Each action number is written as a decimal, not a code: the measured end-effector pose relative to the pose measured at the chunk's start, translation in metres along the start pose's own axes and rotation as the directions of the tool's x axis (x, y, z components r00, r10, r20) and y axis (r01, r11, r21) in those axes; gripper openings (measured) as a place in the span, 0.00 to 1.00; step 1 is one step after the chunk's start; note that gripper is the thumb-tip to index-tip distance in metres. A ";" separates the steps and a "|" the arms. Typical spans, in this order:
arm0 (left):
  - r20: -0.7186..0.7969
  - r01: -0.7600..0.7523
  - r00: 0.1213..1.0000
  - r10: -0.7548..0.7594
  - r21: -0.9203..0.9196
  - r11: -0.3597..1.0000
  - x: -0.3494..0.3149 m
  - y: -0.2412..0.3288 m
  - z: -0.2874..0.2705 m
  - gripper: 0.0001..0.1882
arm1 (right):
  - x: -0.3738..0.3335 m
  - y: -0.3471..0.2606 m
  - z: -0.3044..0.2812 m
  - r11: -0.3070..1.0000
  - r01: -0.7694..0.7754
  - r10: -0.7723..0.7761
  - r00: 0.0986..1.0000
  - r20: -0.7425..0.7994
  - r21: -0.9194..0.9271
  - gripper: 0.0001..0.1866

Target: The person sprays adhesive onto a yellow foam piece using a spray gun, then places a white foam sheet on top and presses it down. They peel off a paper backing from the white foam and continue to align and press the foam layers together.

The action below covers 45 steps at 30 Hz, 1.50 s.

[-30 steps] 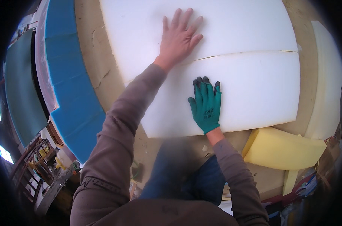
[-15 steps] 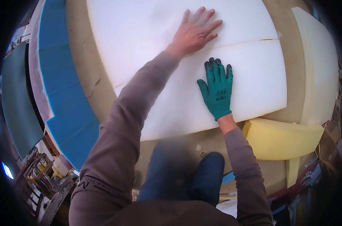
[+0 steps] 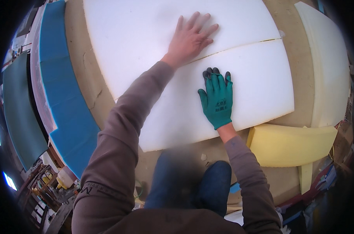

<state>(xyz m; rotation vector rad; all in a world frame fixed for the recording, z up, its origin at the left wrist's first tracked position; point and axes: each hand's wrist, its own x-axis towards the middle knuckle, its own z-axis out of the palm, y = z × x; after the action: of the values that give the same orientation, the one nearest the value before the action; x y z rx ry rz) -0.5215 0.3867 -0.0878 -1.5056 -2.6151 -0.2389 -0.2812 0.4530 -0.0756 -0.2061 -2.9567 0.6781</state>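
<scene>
Two white foam sheets lie flat, edge to edge, with a thin seam running between them. My bare left hand (image 3: 188, 43) rests palm down on the far foam sheet (image 3: 130, 43), fingers spread, its wrist close to the seam. On the near foam sheet (image 3: 259, 82) my right hand (image 3: 218, 99) lies flat in a green glove with dark fingertips. The gloved fingers point away from me, and the thumb is held apart. Neither hand grips anything. My left forearm covers part of the near sheet's left side and the left end of the seam.
Brown board (image 3: 87, 66) shows beneath and around the sheets. A long blue foam piece (image 3: 63, 85) lies left, beside a dark green panel (image 3: 23, 109). On the right are a pale foam slab (image 3: 329, 74) and a yellow foam block (image 3: 292, 146). Bottles and tools clutter the lower left.
Both hands have shifted a little left and toward me, still flat on the foam. More of the seam shows now. The whole view has also moved slightly.
</scene>
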 end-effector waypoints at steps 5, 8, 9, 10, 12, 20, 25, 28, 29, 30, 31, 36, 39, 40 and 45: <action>-0.010 0.008 1.000 -0.008 0.019 1.000 -0.006 0.005 0.009 0.29 | -0.004 0.004 0.006 1.000 0.023 -0.024 0.997 -0.079 -0.014 0.35; 0.020 0.009 1.000 -0.009 -0.036 0.999 -0.008 0.002 0.007 0.29 | 0.000 0.005 0.011 0.999 0.032 -0.035 0.994 -0.107 -0.025 0.35; 0.048 0.006 0.999 -0.002 -0.078 0.997 -0.010 0.002 0.005 0.29 | 0.004 0.006 0.012 0.999 0.023 -0.028 0.995 -0.100 -0.045 0.35; 0.035 -0.001 0.999 0.005 -0.105 0.994 -0.015 0.002 0.002 0.30 | 0.007 0.005 0.013 0.998 0.025 -0.032 0.993 -0.113 -0.061 0.35; 0.049 -0.004 0.999 0.014 -0.203 0.979 -0.030 0.002 -0.009 0.30 | 0.007 0.005 0.011 1.000 0.008 -0.007 0.986 -0.164 0.000 0.36; 0.085 0.205 0.978 -0.192 -0.181 0.962 -0.086 0.041 -0.019 0.39 | -0.098 0.031 -0.015 0.764 -0.541 0.639 0.559 -0.529 0.351 0.40; 0.095 0.182 0.981 -0.171 -0.130 0.975 -0.051 0.057 -0.020 0.39 | -0.128 0.076 -0.022 0.656 -0.599 0.733 0.361 -0.576 0.459 0.38; 0.052 0.085 0.996 -0.078 -0.167 0.982 -0.013 0.072 -0.010 0.37 | -0.118 0.133 -0.057 0.684 -0.677 0.629 0.359 -0.690 0.271 0.37; 0.063 0.066 0.996 -0.054 -0.189 0.980 0.002 0.076 -0.004 0.36 | -0.107 0.156 -0.070 0.672 -0.714 0.617 0.394 -0.681 0.196 0.35; 0.061 0.041 0.998 -0.030 -0.194 0.980 0.020 0.078 0.002 0.35 | -0.095 0.179 -0.081 0.659 -0.742 0.598 0.418 -0.683 0.122 0.34; 0.081 0.033 0.997 -0.017 -0.194 0.981 0.040 0.078 0.009 0.34 | -0.085 0.199 -0.092 0.659 -0.694 0.690 0.407 -0.598 0.289 0.34; -0.009 -0.137 0.991 0.137 -0.088 0.987 0.144 0.079 0.040 0.30 | -0.091 0.236 -0.095 0.256 -0.348 0.954 0.240 -0.178 0.902 0.34; -0.152 -0.244 0.960 0.235 -0.049 0.968 0.199 0.087 0.051 0.25 | -0.106 0.229 -0.057 0.227 -0.051 0.967 0.128 -0.219 0.973 0.32; -0.191 -0.344 0.928 0.320 -0.114 0.932 0.211 0.090 0.054 0.23 | -0.109 0.228 -0.045 0.145 -0.006 0.988 0.054 -0.145 0.989 0.32; -0.029 -0.078 0.996 0.079 -0.655 0.752 0.243 0.113 0.058 0.19 | -0.110 0.234 -0.022 0.201 -0.017 0.972 0.126 -0.197 0.979 0.30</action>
<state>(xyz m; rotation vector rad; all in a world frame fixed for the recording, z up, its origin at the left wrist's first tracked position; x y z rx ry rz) -0.5466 0.6599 -0.0928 -1.7710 -2.5801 -1.2676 -0.1441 0.6543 -0.1659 -1.3279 -1.0064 1.4114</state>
